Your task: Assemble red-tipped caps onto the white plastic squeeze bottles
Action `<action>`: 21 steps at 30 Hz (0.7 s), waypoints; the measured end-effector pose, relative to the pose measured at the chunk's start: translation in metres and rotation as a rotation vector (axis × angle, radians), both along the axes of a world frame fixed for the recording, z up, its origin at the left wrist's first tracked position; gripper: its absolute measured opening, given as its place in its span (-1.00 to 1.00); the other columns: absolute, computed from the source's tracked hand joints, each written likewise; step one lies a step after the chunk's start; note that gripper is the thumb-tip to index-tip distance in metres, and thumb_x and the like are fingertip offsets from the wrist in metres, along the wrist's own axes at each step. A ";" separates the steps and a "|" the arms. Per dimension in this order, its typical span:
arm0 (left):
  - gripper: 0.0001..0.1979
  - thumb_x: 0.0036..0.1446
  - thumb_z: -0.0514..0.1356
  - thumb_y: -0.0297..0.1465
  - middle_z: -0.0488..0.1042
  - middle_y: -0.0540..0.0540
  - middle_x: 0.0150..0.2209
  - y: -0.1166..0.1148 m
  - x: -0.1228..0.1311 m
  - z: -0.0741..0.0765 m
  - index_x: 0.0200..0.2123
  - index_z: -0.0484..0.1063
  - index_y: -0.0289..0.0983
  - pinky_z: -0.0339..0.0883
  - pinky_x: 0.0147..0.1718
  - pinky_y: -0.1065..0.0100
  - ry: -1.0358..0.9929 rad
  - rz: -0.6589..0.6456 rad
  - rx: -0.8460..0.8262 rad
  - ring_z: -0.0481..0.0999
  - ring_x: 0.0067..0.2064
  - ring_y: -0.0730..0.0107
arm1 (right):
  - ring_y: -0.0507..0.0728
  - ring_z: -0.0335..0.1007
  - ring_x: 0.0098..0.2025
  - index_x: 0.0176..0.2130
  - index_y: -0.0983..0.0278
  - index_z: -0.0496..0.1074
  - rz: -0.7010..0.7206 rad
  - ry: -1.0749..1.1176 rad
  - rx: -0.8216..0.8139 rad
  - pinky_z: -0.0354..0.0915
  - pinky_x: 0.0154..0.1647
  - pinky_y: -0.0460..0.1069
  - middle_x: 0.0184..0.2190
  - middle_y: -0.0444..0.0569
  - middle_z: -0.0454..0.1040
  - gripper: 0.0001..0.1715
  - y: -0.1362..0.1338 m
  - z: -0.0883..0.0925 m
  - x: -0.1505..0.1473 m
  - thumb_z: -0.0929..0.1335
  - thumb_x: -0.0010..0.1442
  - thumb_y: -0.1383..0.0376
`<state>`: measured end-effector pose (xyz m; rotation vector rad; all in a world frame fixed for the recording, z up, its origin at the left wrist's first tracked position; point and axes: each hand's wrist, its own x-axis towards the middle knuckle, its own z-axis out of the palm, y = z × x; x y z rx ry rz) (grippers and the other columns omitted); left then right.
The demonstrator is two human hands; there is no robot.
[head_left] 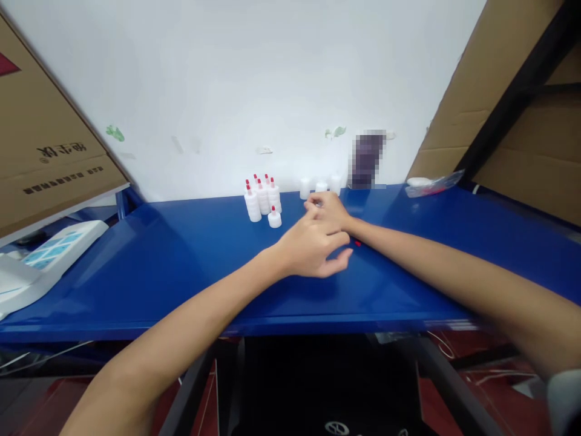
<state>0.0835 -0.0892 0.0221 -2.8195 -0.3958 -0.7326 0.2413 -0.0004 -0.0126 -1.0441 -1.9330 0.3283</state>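
My left hand (313, 245) is over the blue table with its thumb and fingers apart, and nothing shows between them. It overlaps the near side of my right hand (333, 211), whose fingers are curled together. What the right hand holds, if anything, is hidden. Just behind it are white bottles (305, 188) without red tips, partly covered by the hand. To the left, several white bottles with red tips (253, 206) stand in a cluster. In front of them sits a short white cap with a red tip (275, 218). A small red piece (357, 243) lies beside my right wrist.
A white wall (272, 91) rises behind the blue table (181, 266). A white device with blue panels (54, 254) is at the left, below a cardboard box (59, 121). A clear plastic bag (436, 184) lies at the back right, near more cardboard (458, 121).
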 end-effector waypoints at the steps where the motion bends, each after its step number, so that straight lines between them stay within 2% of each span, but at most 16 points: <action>1: -0.72 0.30 0.06 -0.29 0.56 -0.13 -0.38 -0.001 0.003 -0.005 -0.30 0.55 -0.25 0.24 -0.04 0.07 0.009 -0.042 -0.013 0.50 -0.33 0.25 | 0.04 0.22 -0.46 -0.57 0.29 0.34 -0.015 -0.001 0.006 0.11 -0.37 -0.04 -0.60 -0.13 0.35 -0.71 0.001 -0.001 0.000 0.26 0.11 0.23; 4: -0.73 0.30 0.07 -0.33 0.60 -0.17 -0.30 0.004 0.004 -0.016 -0.30 0.56 -0.27 0.32 -0.05 0.13 0.032 -0.101 -0.036 0.56 -0.25 0.23 | 0.05 0.24 -0.46 -0.55 0.30 0.39 -0.040 -0.030 0.030 0.13 -0.36 -0.03 -0.59 -0.12 0.40 -0.71 0.004 -0.004 -0.001 0.27 0.13 0.23; 8: -0.73 0.31 0.09 -0.35 0.59 -0.25 -0.06 0.011 0.006 -0.024 -0.19 0.58 -0.32 0.39 -0.01 0.18 0.044 -0.099 -0.045 0.59 -0.09 0.17 | 0.06 0.27 -0.46 -0.51 0.31 0.44 -0.027 -0.071 0.042 0.15 -0.35 -0.02 -0.56 -0.09 0.44 -0.72 0.005 -0.006 -0.001 0.29 0.14 0.23; 14: -0.71 0.33 0.12 -0.32 0.47 -0.32 0.16 0.006 0.017 -0.022 -0.01 0.53 -0.32 0.38 0.09 0.13 0.189 -0.202 -0.004 0.49 0.15 0.07 | 0.05 0.25 -0.46 -0.56 0.29 0.36 -0.031 -0.013 0.060 0.14 -0.34 -0.02 -0.59 -0.12 0.37 -0.69 0.007 -0.007 0.000 0.28 0.15 0.22; 21: -0.60 0.37 0.05 -0.34 0.31 -0.37 0.30 0.000 0.018 -0.021 0.18 0.42 -0.32 0.36 0.08 0.07 0.313 -0.148 0.022 0.37 0.29 -0.03 | 0.05 0.20 -0.49 -0.59 0.27 0.33 -0.058 0.121 -0.019 0.13 -0.38 -0.03 -0.66 -0.14 0.30 -0.69 0.004 -0.001 -0.002 0.28 0.13 0.22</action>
